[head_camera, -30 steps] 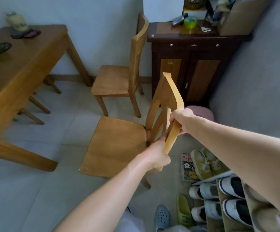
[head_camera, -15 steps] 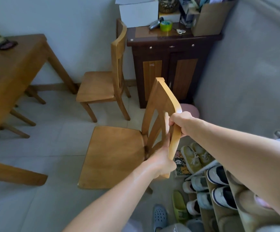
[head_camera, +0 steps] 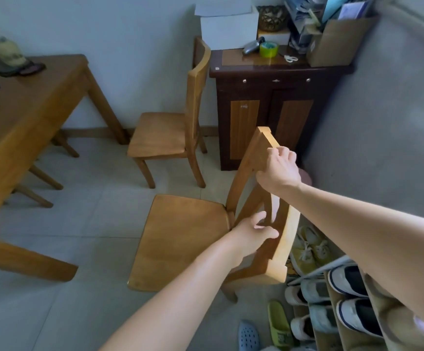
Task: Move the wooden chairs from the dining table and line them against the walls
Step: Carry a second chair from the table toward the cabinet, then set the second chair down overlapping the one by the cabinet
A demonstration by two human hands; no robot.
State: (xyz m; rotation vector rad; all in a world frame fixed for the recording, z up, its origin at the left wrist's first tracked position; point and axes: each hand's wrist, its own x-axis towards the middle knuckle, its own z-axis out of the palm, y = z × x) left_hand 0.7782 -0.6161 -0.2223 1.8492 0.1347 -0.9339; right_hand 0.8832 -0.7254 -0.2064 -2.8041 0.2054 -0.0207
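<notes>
Both hands are on the near chair (head_camera: 185, 239): right hand (head_camera: 279, 171) clamped over the top rail's far end, left hand (head_camera: 254, 234) loosely curled around a back slat lower down. Its backrest runs near-to-far alongside the right wall (head_camera: 383, 127), just beside the shoe rack (head_camera: 332, 269), seat pointing left.

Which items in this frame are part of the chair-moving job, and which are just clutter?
Job:
near chair, held at its backrest
right hand and left hand
second chair by the wall
dining table

Lying about:
dark cabinet
tape roll
scissors
shoe rack
green slipper
</notes>
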